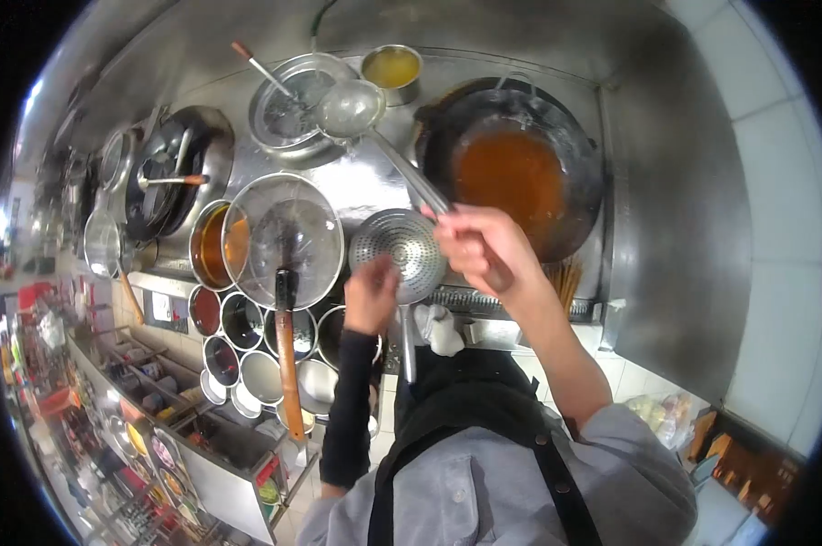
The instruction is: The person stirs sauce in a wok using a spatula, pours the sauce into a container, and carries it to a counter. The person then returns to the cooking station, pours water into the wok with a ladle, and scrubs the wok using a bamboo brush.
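Observation:
My right hand is closed round the handle of a metal ladle, whose bowl hangs over the edge of a metal basin at the back. To its right sits a large black wok holding reddish-brown liquid. My left hand is over the lower left rim of a perforated skimmer; its fingers are blurred, so I cannot make out whether they grip anything. The skimmer's handle points toward my apron. Left of that hand, a round mesh strainer with a wooden handle rests partly over a pot of orange liquid.
A small pot of yellow liquid stands at the back. Several sauce containers are grouped at the lower left. Another dark wok lies at the far left. A white cloth is at the front edge.

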A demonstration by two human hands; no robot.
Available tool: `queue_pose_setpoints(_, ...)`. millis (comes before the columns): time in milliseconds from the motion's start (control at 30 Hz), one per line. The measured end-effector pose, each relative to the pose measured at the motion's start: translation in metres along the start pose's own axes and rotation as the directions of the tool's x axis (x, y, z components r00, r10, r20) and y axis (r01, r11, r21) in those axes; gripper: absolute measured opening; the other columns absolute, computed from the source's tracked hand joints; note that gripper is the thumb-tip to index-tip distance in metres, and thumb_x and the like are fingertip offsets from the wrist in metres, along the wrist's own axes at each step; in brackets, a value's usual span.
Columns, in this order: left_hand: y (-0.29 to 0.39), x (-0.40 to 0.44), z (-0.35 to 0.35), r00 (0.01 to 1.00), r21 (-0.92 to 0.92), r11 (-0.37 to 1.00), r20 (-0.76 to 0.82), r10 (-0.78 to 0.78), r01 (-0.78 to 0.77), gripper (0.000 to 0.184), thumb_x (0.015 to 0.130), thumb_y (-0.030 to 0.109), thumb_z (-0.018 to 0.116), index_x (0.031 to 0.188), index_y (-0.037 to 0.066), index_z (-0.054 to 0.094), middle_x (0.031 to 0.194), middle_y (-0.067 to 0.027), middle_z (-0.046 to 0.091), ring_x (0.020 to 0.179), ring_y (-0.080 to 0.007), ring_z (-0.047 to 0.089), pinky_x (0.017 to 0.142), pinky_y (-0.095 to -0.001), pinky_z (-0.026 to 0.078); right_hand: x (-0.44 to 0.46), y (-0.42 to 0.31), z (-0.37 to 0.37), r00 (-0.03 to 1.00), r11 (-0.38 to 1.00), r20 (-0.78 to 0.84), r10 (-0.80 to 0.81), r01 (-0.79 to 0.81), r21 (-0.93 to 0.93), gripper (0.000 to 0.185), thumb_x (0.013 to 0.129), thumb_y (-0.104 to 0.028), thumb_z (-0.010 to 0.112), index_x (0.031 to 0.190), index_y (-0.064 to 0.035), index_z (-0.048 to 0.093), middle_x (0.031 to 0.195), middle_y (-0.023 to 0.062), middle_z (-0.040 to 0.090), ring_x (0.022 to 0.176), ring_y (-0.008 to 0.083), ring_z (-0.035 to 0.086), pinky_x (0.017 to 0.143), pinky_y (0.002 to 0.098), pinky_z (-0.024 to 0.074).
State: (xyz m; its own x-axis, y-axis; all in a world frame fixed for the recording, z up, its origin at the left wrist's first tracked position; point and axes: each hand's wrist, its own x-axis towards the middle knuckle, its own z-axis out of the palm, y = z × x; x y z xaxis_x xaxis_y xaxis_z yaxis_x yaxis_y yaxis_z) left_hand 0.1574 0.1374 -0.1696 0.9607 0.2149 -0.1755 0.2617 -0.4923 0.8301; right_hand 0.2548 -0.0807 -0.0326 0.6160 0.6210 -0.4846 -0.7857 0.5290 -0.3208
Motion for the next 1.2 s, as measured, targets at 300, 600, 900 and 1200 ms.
queue_pose_setpoints(300, 0.058, 0.142, 0.107, 0.998, 0.225, 0.972, -0.010, -0.070, 0.070, 0.024, 0.082, 0.022, 0.076, 0.085, -0.001, 0.078, 0.073, -0.0122, 0.075, 0.074, -0.0191, 0.075, 0.075, -0.0329, 0.058, -0.206, 0.015, -0.039, 0.957, 0.973, -0.249, -0.146, 0.095, -0.209, 0.039, 0.094, -0.005, 0.061, 0.130, 0.0073, 0.053, 0.073, 0.0046, 0.053, 0.044, 0.0084, 0.045, 0.035, 0.0247, 0.0361)
queue_pose_setpoints(600, 0.080, 0.073, 0.143, 0.995, 0.450, 0.892, -0.064, 0.074, -0.037, 0.022, 0.081, 0.029, 0.081, 0.090, 0.008, 0.080, 0.090, -0.0163, 0.076, 0.088, -0.0343, 0.073, 0.085, -0.0438, 0.057, -0.313, 0.043, -0.127, 0.793, 0.846, -0.451, -0.408, 0.144, -0.512, 0.024, 0.096, -0.001, 0.063, 0.118, 0.0077, 0.057, 0.063, 0.0027, 0.052, 0.044, 0.0119, 0.051, 0.037, 0.0294, 0.0419)
queue_pose_setpoints(900, 0.015, -0.022, 0.089, 0.931, 0.567, 0.788, -0.098, 0.353, -0.239, 0.045, 0.087, 0.024, 0.075, 0.123, -0.001, 0.065, 0.134, -0.0319, 0.055, 0.130, -0.0459, 0.050, 0.110, -0.0497, 0.041, -0.336, 0.114, -0.271, 0.403, 0.064, -0.172, -0.899, -0.268, -0.961, 0.060, 0.084, 0.005, 0.059, 0.142, 0.0095, 0.043, 0.094, 0.0296, 0.065, 0.077, 0.0468, 0.066, 0.066, 0.0516, 0.0540)
queue_pose_setpoints(1200, -0.003, -0.136, 0.040, 0.946, 0.408, 0.872, -0.053, 0.319, -0.271, 0.046, 0.091, 0.015, 0.068, 0.133, 0.000, 0.059, 0.142, -0.0303, 0.051, 0.132, -0.0466, 0.050, 0.109, -0.0491, 0.043, -0.248, 0.273, -0.432, 0.376, 0.041, -0.347, -0.859, -0.626, -0.779, 0.071, 0.091, -0.008, 0.058, 0.153, 0.0057, 0.028, 0.124, 0.0330, 0.055, 0.092, 0.0461, 0.065, 0.077, 0.0526, 0.0546)
